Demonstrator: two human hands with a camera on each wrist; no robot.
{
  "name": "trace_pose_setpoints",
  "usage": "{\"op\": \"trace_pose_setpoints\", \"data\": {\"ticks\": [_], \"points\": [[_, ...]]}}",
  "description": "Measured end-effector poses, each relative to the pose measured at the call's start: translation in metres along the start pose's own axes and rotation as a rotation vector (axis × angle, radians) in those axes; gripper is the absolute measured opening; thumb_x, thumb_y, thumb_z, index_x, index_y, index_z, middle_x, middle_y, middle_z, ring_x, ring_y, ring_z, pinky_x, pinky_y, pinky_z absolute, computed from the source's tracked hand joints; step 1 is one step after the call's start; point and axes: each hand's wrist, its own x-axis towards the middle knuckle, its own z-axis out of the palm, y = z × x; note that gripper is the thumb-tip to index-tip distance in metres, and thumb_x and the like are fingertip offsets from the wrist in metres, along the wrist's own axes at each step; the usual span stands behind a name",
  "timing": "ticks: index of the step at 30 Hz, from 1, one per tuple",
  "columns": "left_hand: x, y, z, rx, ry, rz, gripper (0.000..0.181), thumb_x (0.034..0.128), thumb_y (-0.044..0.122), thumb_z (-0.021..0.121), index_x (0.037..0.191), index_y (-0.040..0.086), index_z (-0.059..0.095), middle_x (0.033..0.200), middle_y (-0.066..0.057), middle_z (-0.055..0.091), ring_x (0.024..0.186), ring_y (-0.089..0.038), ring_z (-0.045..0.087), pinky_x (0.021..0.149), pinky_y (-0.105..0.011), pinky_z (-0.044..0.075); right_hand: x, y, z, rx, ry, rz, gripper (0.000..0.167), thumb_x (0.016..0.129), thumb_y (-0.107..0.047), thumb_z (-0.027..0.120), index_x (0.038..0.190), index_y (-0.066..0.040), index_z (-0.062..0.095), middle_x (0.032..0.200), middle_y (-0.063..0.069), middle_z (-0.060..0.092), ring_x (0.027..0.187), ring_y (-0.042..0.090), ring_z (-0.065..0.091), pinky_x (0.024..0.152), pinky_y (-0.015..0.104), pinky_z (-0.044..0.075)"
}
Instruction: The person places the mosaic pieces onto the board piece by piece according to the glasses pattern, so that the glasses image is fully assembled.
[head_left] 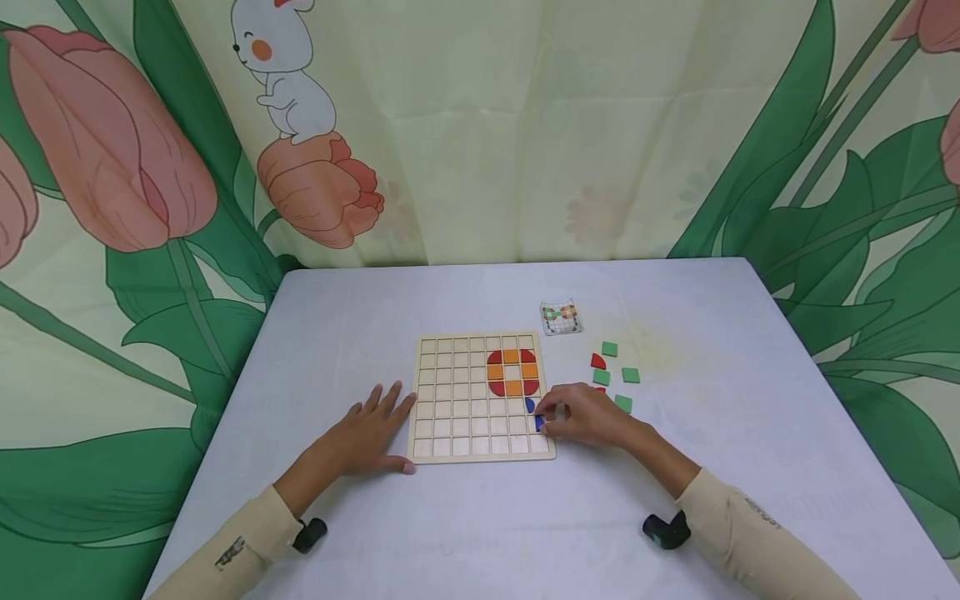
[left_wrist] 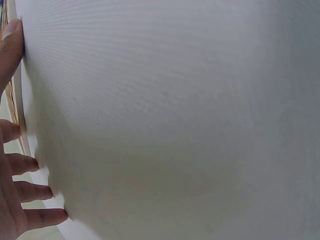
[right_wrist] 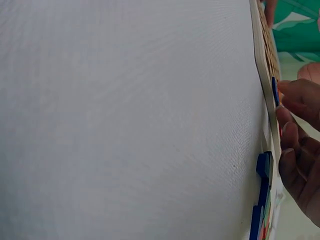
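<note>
A wooden grid board lies on the table. In its upper right, red rounded pieces and orange squares form a ring. Below the ring sits a blue rounded piece. At the board's right edge my right hand pinches another blue piece between thumb and fingertips; the right wrist view shows this blue piece edge-on over the rim. My left hand has its fingers spread, index and thumb at the board's left edge. The left wrist view shows that hand from the side.
Green squares and red rounded pieces lie scattered right of the board. A small pattern card is behind them. More blue pieces show beside the board in the right wrist view. A printed curtain hangs behind the table.
</note>
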Motion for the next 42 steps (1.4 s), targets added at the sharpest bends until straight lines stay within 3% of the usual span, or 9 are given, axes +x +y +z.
{"op": "trace_pose_setpoints", "data": {"ticks": [5, 18, 31, 36, 42], "points": [[0.0, 0.0, 0.0, -0.006, -0.003, -0.004, 0.113, 0.0775, 0.076, 0.065, 0.161, 0.013, 0.022, 0.167, -0.021, 0.015, 0.15, -0.051, 0.018, 0.109, -0.068, 0.035, 0.0, 0.0, -0.001, -0.008, 0.018, 0.02, 0.016, 0.083, -0.019, 0.082, 0.099, -0.021, 0.08, 0.089, -0.013, 0.068, 0.082, 0.01, 0.057, 0.064, 0.022, 0.05], [-0.001, 0.001, -0.002, -0.016, -0.005, 0.0, 0.111, 0.0794, 0.074, 0.066, 0.161, 0.012, 0.022, 0.166, -0.022, 0.016, 0.15, -0.052, 0.018, 0.109, -0.068, 0.034, 0.005, -0.007, 0.0, -0.073, 0.016, 0.076, 0.014, 0.08, -0.022, 0.084, 0.094, -0.023, 0.081, 0.082, -0.016, 0.066, 0.082, 0.01, 0.056, 0.068, 0.026, 0.05], [0.002, -0.003, 0.003, 0.021, 0.008, 0.005, 0.112, 0.0788, 0.076, 0.064, 0.161, 0.012, 0.023, 0.166, -0.022, 0.017, 0.15, -0.051, 0.02, 0.108, -0.067, 0.036, 0.011, -0.015, 0.001, -0.126, 0.009, 0.057, 0.015, 0.08, -0.026, 0.085, 0.094, -0.022, 0.082, 0.093, -0.01, 0.071, 0.095, 0.013, 0.061, 0.077, 0.031, 0.053], [0.002, -0.003, 0.005, 0.027, 0.01, 0.007, 0.112, 0.0785, 0.077, 0.064, 0.16, 0.011, 0.023, 0.166, -0.023, 0.017, 0.149, -0.051, 0.021, 0.108, -0.067, 0.037, 0.009, -0.014, 0.0, -0.082, 0.003, 0.054, 0.017, 0.081, -0.026, 0.085, 0.097, -0.021, 0.081, 0.096, -0.01, 0.073, 0.094, 0.014, 0.061, 0.078, 0.03, 0.053], [0.001, -0.002, 0.003, 0.029, 0.008, 0.002, 0.112, 0.0784, 0.077, 0.064, 0.16, 0.012, 0.023, 0.166, -0.022, 0.017, 0.149, -0.051, 0.02, 0.108, -0.067, 0.036, 0.0, -0.002, -0.009, 0.036, -0.009, 0.025, 0.018, 0.088, -0.026, 0.078, 0.105, -0.02, 0.078, 0.103, -0.009, 0.073, 0.087, 0.012, 0.057, 0.07, 0.024, 0.051]]}}
